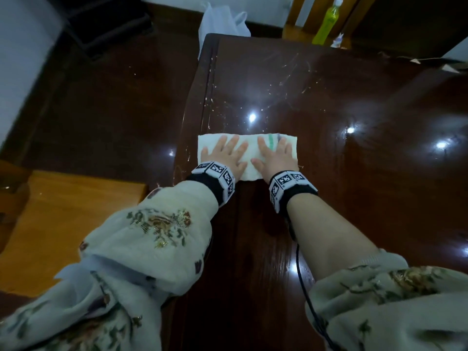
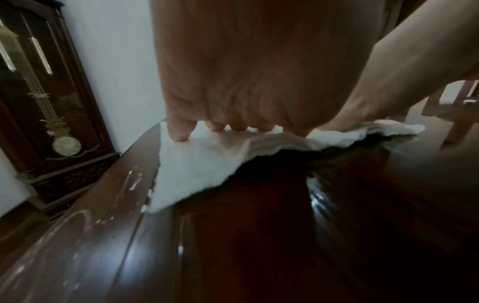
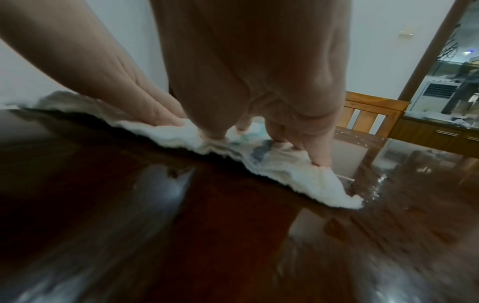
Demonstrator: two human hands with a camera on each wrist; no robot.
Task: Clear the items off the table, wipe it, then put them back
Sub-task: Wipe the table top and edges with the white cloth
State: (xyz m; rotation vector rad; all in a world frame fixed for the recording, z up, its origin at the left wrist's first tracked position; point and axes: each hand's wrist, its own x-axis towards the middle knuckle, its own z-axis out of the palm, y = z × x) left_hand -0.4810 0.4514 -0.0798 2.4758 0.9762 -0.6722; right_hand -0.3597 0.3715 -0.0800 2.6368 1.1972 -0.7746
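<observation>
A folded white cloth (image 1: 249,154) with a green and a blue stripe lies flat near the left edge of the dark glossy wooden table (image 1: 304,84). My left hand (image 1: 224,155) presses flat on its left half with straight, spread fingers. My right hand (image 1: 276,155) presses flat on the right half, over the stripes. In the left wrist view the cloth (image 2: 197,164) reaches the table's left rim under the left hand (image 2: 233,82). In the right wrist view the right hand (image 3: 259,82) pushes down on the bunched cloth (image 3: 285,164).
The tabletop beyond the cloth shows pale scratches and specks (image 1: 278,79). A yellow-green bottle (image 1: 326,24) stands on a wooden chair past the far edge. A white plastic bag (image 1: 222,21) hangs at the far left corner. A wooden seat (image 1: 63,224) is at left. A pendulum clock (image 2: 51,102) stands by the wall.
</observation>
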